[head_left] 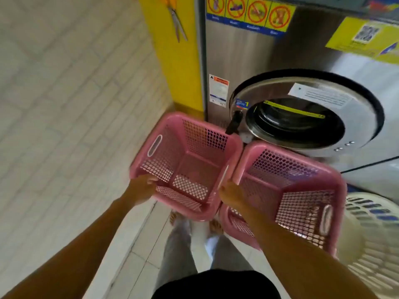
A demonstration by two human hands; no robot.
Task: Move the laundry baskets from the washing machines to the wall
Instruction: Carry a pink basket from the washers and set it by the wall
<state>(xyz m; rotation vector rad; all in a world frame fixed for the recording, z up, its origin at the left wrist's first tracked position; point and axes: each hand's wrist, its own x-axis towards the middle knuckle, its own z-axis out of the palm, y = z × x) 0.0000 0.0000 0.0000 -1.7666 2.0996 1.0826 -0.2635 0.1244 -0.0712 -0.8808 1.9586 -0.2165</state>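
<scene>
— Well, what writing could be read in the head view?

— A row of four prohibition stickers (pixel 250 12), red circles on yellow with blue caption strips, was seen along the top of the washing machine (pixel 248 61), but the captions were too blurred to be read. A white and orange warning label (pixel 218 90) was fixed beside the round door (pixel 306 113), a small blue tag with a yellow "1" (pixel 241 104) was placed at the door's left edge, and a white printed notice (pixel 319 96) was stuck on the door ring. A QR code on a yellow poster (pixel 367 33) was noted at the upper right; no text on it could be made out.

— And how were the baskets held?

— The left pink basket (pixel 185 165) was gripped at its near rim by the left hand (pixel 141 188), fingers curled over the edge. The right pink basket (pixel 287 197) was gripped at its near-left corner by the right hand (pixel 232 194), closed around the rim. Both were seen empty, held side by side with rims touching, just in front of the open machine door.

— What stood around them?

— A white slatted basket (pixel 375 229) was seen just beside the right pink one. Scissors (pixel 177 18) were hung on a yellow panel (pixel 172 61) left of the machine, and a white brick wall (pixel 64 104) was seen further left. Bare feet (pixel 216 226) were partly hidden below the baskets.
</scene>
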